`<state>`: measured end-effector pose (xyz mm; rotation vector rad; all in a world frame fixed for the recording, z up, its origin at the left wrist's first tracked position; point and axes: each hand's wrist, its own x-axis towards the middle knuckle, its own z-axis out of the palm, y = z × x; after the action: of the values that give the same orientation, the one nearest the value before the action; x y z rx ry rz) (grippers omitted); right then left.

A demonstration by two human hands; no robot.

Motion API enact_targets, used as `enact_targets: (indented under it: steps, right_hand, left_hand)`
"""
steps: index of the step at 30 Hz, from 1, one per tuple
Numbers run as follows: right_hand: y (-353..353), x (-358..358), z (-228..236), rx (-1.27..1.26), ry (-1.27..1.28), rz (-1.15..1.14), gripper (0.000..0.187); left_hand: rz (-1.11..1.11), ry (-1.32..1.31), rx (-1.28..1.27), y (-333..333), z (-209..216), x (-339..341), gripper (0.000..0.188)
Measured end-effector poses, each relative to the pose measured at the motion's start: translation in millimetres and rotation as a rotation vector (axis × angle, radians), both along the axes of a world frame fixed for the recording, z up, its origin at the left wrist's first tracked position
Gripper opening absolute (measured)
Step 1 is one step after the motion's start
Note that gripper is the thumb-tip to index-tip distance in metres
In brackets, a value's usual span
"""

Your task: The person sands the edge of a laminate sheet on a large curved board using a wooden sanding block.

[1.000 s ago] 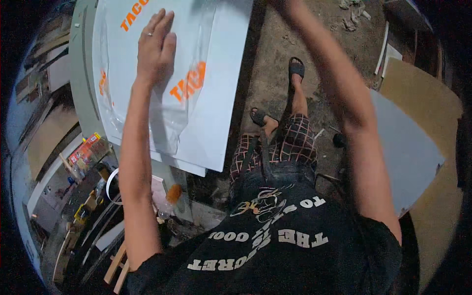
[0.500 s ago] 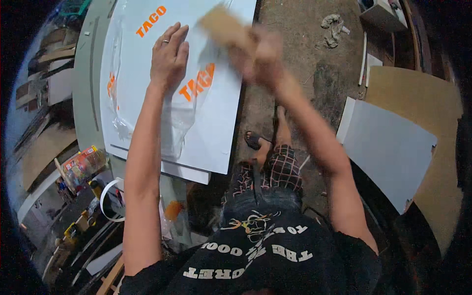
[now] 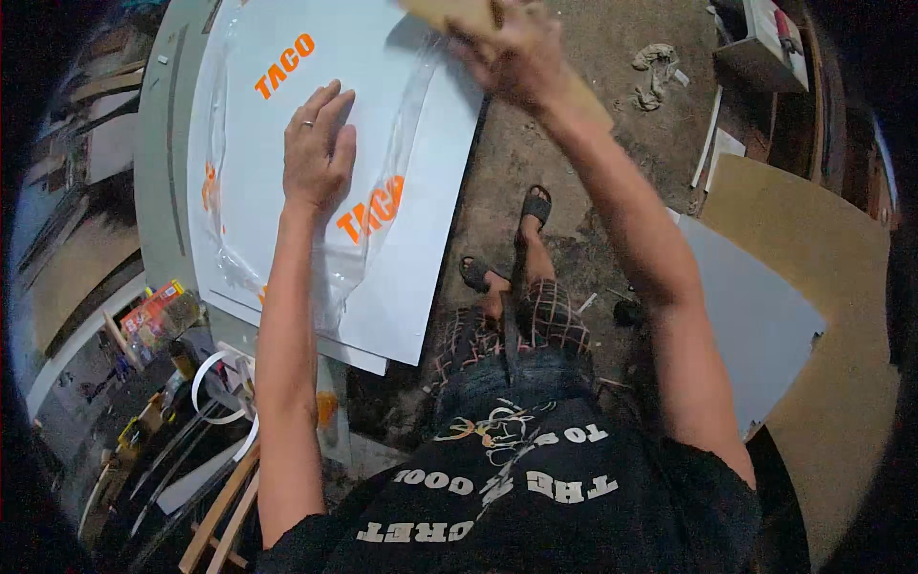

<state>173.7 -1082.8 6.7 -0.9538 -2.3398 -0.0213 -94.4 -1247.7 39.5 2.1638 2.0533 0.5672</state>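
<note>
A large white panel (image 3: 435,220) lies on the table, partly covered by a clear plastic sheet (image 3: 411,115) with orange print. My left hand (image 3: 317,153) rests on it near the middle, fingers stretched out and a ring on one of them. Beyond the panel's right edge, my right hand (image 3: 521,57) is wrapped round a flat tan board (image 3: 581,103). The board's far end reaches over the panel and is cut off by the picture's top edge. Part of the board is hidden behind my hand and forearm.
A grey-green table edge (image 3: 164,153) runs along the left. Tools and a white ring-shaped strip (image 3: 206,392) sit at the lower left. To the right lean a grey board (image 3: 755,306) and a tan sheet (image 3: 813,210). A crumpled cloth (image 3: 653,77) lies on the floor.
My right hand has moved up and slightly right with the tan board, which has turned. The panel sits lower in view. My left hand stays on the panel, with its fingers still extended.
</note>
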Motion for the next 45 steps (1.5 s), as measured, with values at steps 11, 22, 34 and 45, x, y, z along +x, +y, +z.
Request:
enact_targets:
  steps: [11,22,34,45]
  right_hand:
    - [-9,-9,3,-0.093,-0.148,0.070,0.049]
    - [-18,17,13,-0.216,-0.005,0.215,0.045]
    - [-4,-37,20,-0.115,-0.084,0.083,0.047]
    - [-134,74,2,-0.322,0.043,0.444,0.047]
  left_hand:
    - [0.028,0.007,-0.019,0,3,1,0.043]
    - [0.127,0.030,0.053,-1,1,4,0.046]
    - [0.241,-0.117,0.101,-4,-18,-10,0.044]
    - [0.267,-0.138,0.147,-2,-7,-5,0.046]
